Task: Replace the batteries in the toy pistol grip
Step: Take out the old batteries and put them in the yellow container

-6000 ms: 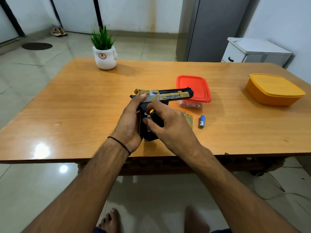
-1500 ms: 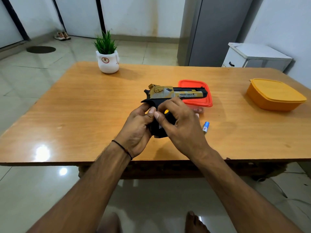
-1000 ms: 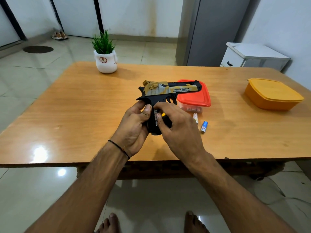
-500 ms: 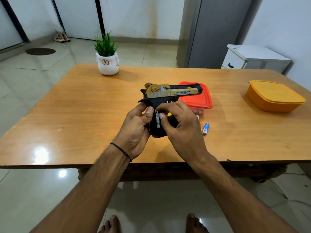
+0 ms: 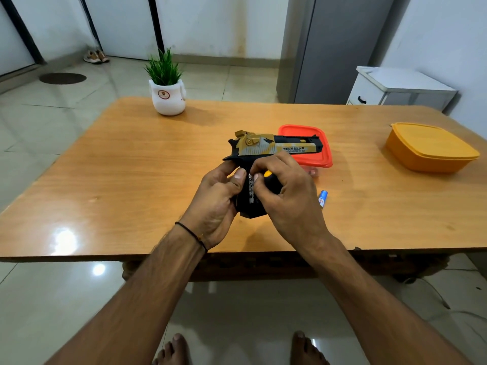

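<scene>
Head view: battery (image 5: pixel 251 188) in toy pistol grip (image 5: pixel 249 210); red-lidded box (image 5: pixel 313 160), orange box (image 5: pixel 429 148) closed.

Middle of the frame: the gold slide of the toy pistol (image 5: pixel 264 148) carries the words "DESERT EAGLE". The smaller line below seems to read "LIGHT ELECTRIC TOY GUN". The round emblem on the white pot (image 5: pixel 167 99), upper left, is too small to read.

Wooden bench (image 5: pixel 126 185). Far left: green plant in white pot (image 5: pixel 167 99). Centre: red-lidded container (image 5: pixel 320 159). Right: orange lidded tub (image 5: pixel 430 150). Beyond: white cabinet (image 5: pixel 402 88); shoes (image 5: pixel 96 57) on the floor.
</scene>
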